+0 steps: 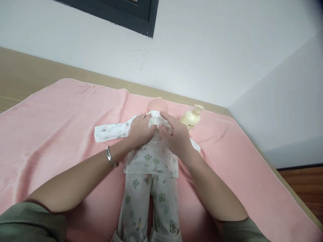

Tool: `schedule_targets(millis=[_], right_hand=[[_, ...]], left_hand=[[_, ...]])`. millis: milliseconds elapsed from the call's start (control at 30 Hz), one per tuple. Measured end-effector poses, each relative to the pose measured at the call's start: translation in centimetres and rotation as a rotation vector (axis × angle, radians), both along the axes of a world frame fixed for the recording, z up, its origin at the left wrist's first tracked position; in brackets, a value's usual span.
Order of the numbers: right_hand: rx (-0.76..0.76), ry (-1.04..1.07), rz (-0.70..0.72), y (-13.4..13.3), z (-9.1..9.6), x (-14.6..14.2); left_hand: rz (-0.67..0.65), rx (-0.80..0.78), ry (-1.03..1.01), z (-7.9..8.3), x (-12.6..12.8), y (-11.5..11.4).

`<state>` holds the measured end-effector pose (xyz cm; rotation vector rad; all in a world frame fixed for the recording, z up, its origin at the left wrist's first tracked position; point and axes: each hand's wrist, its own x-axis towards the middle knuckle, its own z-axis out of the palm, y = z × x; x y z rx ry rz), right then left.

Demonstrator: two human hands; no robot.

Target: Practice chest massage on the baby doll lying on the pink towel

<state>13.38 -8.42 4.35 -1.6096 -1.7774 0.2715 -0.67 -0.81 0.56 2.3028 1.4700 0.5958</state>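
Note:
A baby doll [156, 106] lies stretched out, its smooth head at the far end. It wears a white printed top [153, 158] and matching trousers [163, 198]. My left hand [142, 130] rests flat on the top's upper part, near the shoulder, fingers extended and thumb apart. Opposite it, my right hand [178, 137] is over the other side of the upper part, fingers spread and slightly blurred; whether it presses on the cloth I cannot tell. One sleeve [111, 131] reaches out to the left. The other sleeve is mostly hidden behind my right hand.
A cream pump bottle [193, 117] leans just beyond my right hand. Under everything is a creased pink blanket [63, 124] on a wooden surface [22, 70]. A white wall [191, 53] with a dark frame [141, 20] rises behind.

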Motion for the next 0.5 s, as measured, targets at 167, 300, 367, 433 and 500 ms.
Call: schedule_targets(millis=[167, 300, 367, 433, 500], right_hand=[[0.105, 0.076, -0.094, -0.1, -0.5, 0.0], [0.120, -0.101, -0.080, 1.5, -3.1, -0.5], [0.023, -0.186, -0.040, 2.1, -3.9, -0.6], [-0.039, -0.190, -0.025, 2.1, -3.8, -0.4], [0.002, -0.150, -0.046, 1.7, -3.3, -0.1]], left_hand=[[0.001, 0.024, -0.020, -0.3, 0.0, 0.1], [0.004, 0.035, -0.025, -0.7, 0.1, 0.1], [0.005, 0.038, -0.018, -0.7, 0.1, 0.2], [-0.009, 0.028, -0.003, -0.5, -0.1, 0.4], [-0.032, 0.010, 0.016, -0.3, -0.3, 0.7]])
